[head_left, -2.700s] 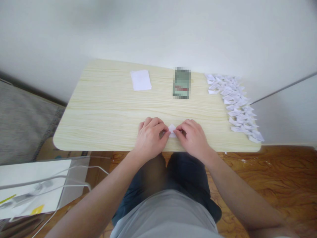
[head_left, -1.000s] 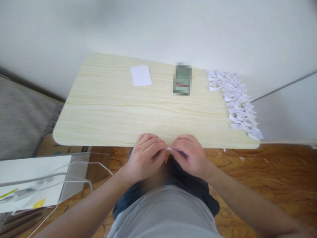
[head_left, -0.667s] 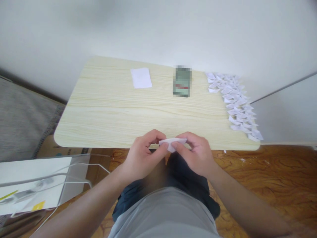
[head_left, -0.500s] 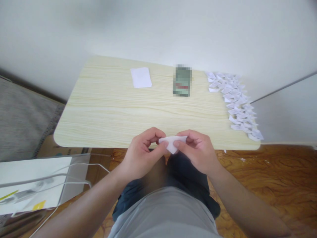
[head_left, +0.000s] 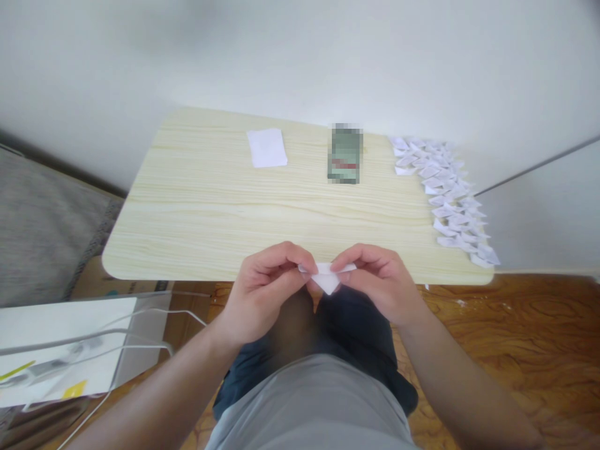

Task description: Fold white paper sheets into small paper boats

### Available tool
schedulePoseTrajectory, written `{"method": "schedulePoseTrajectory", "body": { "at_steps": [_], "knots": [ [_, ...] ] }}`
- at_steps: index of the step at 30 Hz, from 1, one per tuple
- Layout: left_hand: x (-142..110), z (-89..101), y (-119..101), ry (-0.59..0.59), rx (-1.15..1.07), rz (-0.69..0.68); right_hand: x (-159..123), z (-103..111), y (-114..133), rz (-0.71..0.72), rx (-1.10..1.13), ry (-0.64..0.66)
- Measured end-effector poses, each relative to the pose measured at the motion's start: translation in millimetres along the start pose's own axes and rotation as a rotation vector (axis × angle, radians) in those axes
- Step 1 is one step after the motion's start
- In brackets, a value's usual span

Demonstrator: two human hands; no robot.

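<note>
Folded paper [head_left: 327, 277] now pinched from both sides at the near edge of the desk [head_left: 197, 206] — held just off the surface, over the lap, its point hanging down. A moment ago opened flatter, with its top edge a long strip between the thumbs; now drawn in, tighter and narrower, so a fold looks to have been closed. Before that, pressed flat on the desk, further in from the near edge; since lifted and brought toward the body.

Left hand [head_left: 262, 287]: fingers [head_left: 300, 259] together, clamped on the paper's left corner. Right hand [head_left: 382, 281]: fingers likewise together, clamped on the right corner, knuckles curled above.

Judging by the shape, one more small triangular unit nearly formed — much like the pile of folded pieces [head_left: 445, 200] spread along the right edge, from the far right corner down toward the near one.

Well apart from the hands, near the far edge: a blank slip [head_left: 267, 148] left of centre, unmoved, and a blurred greenish object [head_left: 345, 154] beside it toward the pile. Left of the desk, on the floor, a white bag [head_left: 56, 350] with cord handles.
</note>
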State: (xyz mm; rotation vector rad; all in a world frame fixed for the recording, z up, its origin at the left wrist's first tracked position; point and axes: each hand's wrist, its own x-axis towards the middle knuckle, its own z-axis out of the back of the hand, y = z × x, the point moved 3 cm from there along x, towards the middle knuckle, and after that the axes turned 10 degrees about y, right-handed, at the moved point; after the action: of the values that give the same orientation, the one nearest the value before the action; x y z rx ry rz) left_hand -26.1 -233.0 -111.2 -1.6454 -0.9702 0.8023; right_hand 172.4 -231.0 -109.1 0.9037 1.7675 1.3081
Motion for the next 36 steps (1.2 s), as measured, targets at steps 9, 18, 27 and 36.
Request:
{"method": "schedulePoseTrajectory", "body": {
  "at_steps": [9, 18, 27, 36],
  "knots": [
    [2, 3.5, -6, 0.048, 0.178, -0.070, -2, 3, 19, 0.173, -0.338, -0.021],
    [28, 9.0, -32, -0.051, 0.501, -0.186, 18, 12, 58, 0.355, -0.599, -0.035],
    [94, 3.2, -106, -0.152, 0.790, -0.295, 58, 31, 116, 0.534, -0.558, -0.267],
    [167, 5.8, -141, -0.088, 0.478, -0.433, 109, 59, 159, 0.591, -0.429, -0.354]
  ]
}}
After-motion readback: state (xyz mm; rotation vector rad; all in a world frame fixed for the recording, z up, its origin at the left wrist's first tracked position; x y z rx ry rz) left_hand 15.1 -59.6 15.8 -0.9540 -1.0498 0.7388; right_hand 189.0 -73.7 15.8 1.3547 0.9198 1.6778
